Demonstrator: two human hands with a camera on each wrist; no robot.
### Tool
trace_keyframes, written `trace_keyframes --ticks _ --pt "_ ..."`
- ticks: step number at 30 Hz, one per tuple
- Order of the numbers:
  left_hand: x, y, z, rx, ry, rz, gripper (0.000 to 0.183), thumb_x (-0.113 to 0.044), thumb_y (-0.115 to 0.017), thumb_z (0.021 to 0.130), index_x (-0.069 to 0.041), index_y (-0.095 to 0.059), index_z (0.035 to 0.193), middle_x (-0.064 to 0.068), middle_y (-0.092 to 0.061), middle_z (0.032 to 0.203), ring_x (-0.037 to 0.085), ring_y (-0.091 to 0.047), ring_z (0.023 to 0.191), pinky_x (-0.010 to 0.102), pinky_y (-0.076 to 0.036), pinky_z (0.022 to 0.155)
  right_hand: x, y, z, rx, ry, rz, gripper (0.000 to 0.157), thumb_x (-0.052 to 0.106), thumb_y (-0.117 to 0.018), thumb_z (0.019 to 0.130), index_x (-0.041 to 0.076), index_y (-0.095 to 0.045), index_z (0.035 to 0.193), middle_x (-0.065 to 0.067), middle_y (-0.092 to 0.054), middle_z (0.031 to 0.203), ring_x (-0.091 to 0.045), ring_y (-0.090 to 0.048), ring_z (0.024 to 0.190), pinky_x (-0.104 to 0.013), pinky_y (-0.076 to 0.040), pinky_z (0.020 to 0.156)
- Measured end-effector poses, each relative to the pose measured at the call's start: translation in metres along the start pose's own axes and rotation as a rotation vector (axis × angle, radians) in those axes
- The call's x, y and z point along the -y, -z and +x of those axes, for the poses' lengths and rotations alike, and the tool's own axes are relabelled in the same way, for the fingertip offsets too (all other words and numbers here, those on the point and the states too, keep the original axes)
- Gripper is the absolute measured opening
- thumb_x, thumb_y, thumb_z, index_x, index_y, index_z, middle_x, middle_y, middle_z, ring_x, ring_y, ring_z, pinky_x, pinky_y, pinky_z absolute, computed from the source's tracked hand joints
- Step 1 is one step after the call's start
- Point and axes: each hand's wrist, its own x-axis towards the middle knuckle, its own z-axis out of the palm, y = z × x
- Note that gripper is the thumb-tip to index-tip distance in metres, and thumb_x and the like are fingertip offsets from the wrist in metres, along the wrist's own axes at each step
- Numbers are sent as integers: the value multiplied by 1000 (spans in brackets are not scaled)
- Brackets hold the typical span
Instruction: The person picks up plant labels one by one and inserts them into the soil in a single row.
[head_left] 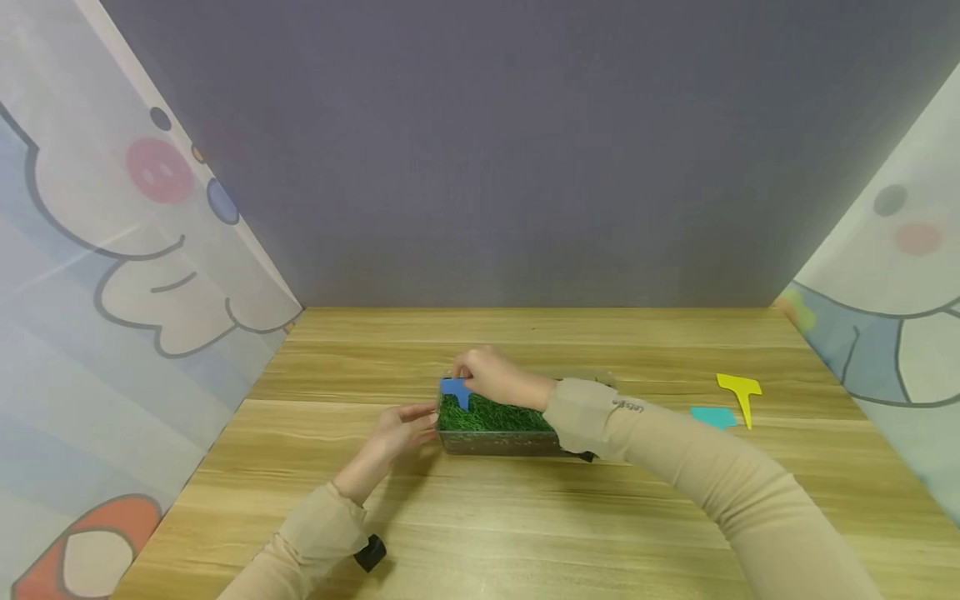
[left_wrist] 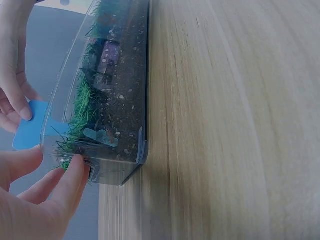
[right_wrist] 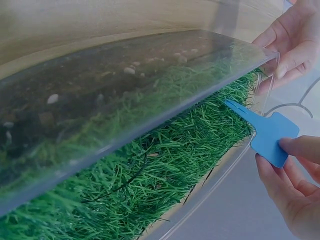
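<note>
A clear plastic box (head_left: 495, 444) with dark soil and green grass (right_wrist: 150, 175) stands on the wooden table. My right hand (head_left: 491, 375) is above its left end and pinches the broad head of a blue T-shaped plant label (right_wrist: 275, 137) between thumb and fingers. The label's narrow stem points down into the grass; whether its tip reaches the soil is hidden. My left hand (head_left: 393, 437) touches the box's left end with fairly straight fingers (left_wrist: 70, 185), near the corner. Through the box wall, a small teal piece (left_wrist: 101, 136) shows against the soil.
A yellow T-shaped plant label (head_left: 741, 390) and a turquoise one (head_left: 714, 417), partly hidden by the right sleeve, lie on the table to the right. A small black object (head_left: 370, 552) is beside the left cuff. A grey panel (head_left: 525, 167) rises behind the table.
</note>
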Motion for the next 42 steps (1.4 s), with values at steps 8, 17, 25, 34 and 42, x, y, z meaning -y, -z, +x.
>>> trace_keyframes --ticks 8,17,25,34,42 --pt "19 10 14 62 -29 8 46 -14 -60 85 9 -46 123 24 -47 124 24 -56 103 28 -51 86 2 0 -1 13 -15 2 18 -4 -51 85 3 -64 97 -10 -63 96 -19 -59 85 -26 -52 70" --pt "33 15 25 81 -39 1 53 -20 -64 82 7 -46 123 22 -48 123 23 -57 101 28 -52 84 0 -2 -2 17 -6 2 18 -3 -52 86 2 -64 97 -10 -62 97 -18 -59 86 -24 -52 70" --pt "7 6 4 55 -43 11 40 -8 -56 86 11 -47 120 28 -46 122 32 -54 103 35 -50 87 1 -2 -2 20 -24 -2 19 -2 -52 86 2 -64 100 -11 -62 100 -19 -59 90 -24 -53 74" --pt "0 2 0 9 -6 -3 36 -2 -54 86 11 -48 119 28 -46 122 33 -54 104 38 -49 89 6 -3 -1 49 -12 -39 17 2 -53 87 5 -66 99 -7 -64 96 -11 -56 72 -20 -48 62" --pt "28 13 22 63 -40 -26 46 -13 -62 83 9 -48 120 25 -48 122 28 -56 101 33 -51 86 11 3 -6 57 -12 -58 29 6 -56 86 7 -59 115 -7 -61 109 -13 -59 88 -20 -51 73"
